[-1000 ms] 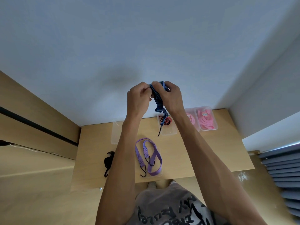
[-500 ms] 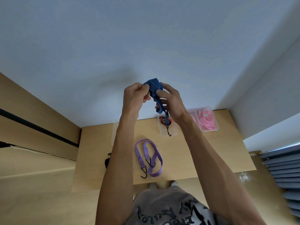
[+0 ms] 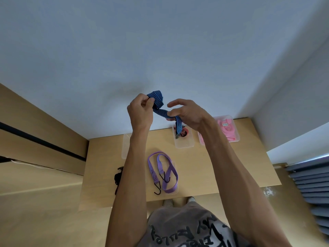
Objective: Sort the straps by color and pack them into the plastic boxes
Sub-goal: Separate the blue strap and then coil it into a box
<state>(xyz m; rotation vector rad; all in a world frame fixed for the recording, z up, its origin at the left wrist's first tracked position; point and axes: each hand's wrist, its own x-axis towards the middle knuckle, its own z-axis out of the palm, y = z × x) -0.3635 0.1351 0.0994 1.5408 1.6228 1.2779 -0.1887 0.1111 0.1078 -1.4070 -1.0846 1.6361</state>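
A blue striped strap [image 3: 161, 108] is being held up in the air between both hands, well above the wooden table [image 3: 213, 168]. Its bunched upper end is being gripped in the curled fingers of the left hand [image 3: 140, 112], while the run below is being pinched by the lower fingers of the right hand [image 3: 187, 114], whose upper fingers are being kept loosely spread. The free tail, with a dark hook at its tip, is being let hang over a clear plastic box [image 3: 184, 138] that is already holding a red and black coil. The step in hand is judged to be folding or winding the blue strap into a bundle before packing. Next, the tail is probably being gathered into the bundle, and a box with no other colour is being called for; an empty-looking clear box [image 3: 126, 146] is lying at the table's far left. A purple strap [image 3: 162, 172] with black hooks is lying on the near side of the table, seemingly on a clear box, a black strap [image 3: 117, 177] near the left edge, and pink straps are being kept in the boxes [image 3: 227, 128] at the far right.
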